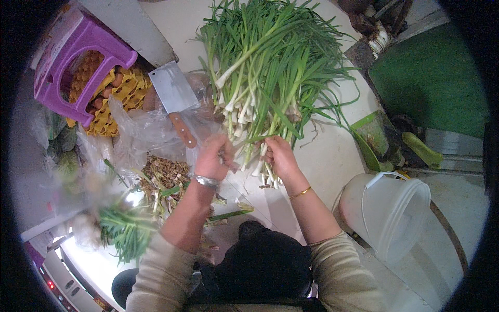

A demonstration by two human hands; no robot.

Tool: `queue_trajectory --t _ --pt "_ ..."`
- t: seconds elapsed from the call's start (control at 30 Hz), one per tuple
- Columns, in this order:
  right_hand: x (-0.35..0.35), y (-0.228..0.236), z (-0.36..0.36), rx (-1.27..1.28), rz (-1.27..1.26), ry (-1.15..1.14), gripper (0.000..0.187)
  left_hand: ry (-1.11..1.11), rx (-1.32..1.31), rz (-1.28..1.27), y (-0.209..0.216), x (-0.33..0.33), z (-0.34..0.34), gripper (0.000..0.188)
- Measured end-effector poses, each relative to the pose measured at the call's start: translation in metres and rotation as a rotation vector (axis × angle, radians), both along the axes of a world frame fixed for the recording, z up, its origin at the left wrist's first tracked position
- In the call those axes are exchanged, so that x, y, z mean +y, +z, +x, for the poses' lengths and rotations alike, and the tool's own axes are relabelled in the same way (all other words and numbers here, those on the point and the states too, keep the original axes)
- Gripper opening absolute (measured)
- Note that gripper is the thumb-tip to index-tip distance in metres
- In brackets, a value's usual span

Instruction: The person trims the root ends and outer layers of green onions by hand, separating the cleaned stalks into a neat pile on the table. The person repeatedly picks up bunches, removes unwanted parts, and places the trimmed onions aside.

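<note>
A large heap of green garlic (275,57), with long flat green leaves and white stem ends, lies on the pale tabletop with the stems toward me. My right hand (280,157) is closed around a few stalks at the near edge of the heap; their white, rooted ends (269,179) poke out below the fingers. Just left of it, my left hand (214,156) has its fingers curled together, slightly blurred, and what they hold is hidden. Left of that hand rests a cleaver (174,88) with a wooden handle (182,130), lying on clear plastic bags (138,127).
Brown peelings (163,177) are piled left of my left forearm, near another bunch of greens (125,231). A purple stool (86,62) stands over yellow egg trays (125,91) at the far left. On the right are a white bucket (384,210) and a green panel (431,78).
</note>
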State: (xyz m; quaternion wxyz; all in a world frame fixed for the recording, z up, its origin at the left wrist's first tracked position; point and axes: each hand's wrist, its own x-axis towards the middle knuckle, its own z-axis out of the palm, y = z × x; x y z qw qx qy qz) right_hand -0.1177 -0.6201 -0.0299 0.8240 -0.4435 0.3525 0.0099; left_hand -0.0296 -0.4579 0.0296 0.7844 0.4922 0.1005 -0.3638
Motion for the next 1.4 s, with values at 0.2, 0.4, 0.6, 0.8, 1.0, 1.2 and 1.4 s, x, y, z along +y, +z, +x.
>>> queue_trajectory --t 0.2,0.4,0.6,0.8,1.0,1.2,1.4 --pt "0.004 0.006 0.003 -0.069 0.253 -0.156 0.014 -0.340 -0.007 0.273 -0.008 0.018 -0.018 0.018" --pt "0.009 0.006 0.011 0.052 0.033 -0.152 0.016 -0.633 -0.530 0.461 -0.009 0.014 -0.035 0.024" --pt "-0.011 -0.005 -0.001 0.001 0.104 -0.105 0.017 0.319 -0.038 0.204 0.009 0.066 -0.014 0.025" --pt "-0.012 0.000 -0.007 -0.045 0.168 -0.076 0.021 0.206 -0.110 0.237 -0.013 0.075 0.012 0.008" --pt "-0.010 -0.004 0.000 0.077 -0.095 0.020 0.016 -0.219 0.007 0.390 -0.035 0.002 -0.004 0.023" --pt "-0.010 -0.009 0.011 0.143 -0.146 -0.060 0.028 -0.341 0.089 0.487 -0.048 -0.060 -0.016 0.032" --pt "-0.016 0.001 0.023 0.210 -0.213 0.025 0.028 -0.365 -0.561 0.743 -0.055 -0.051 -0.013 0.026"
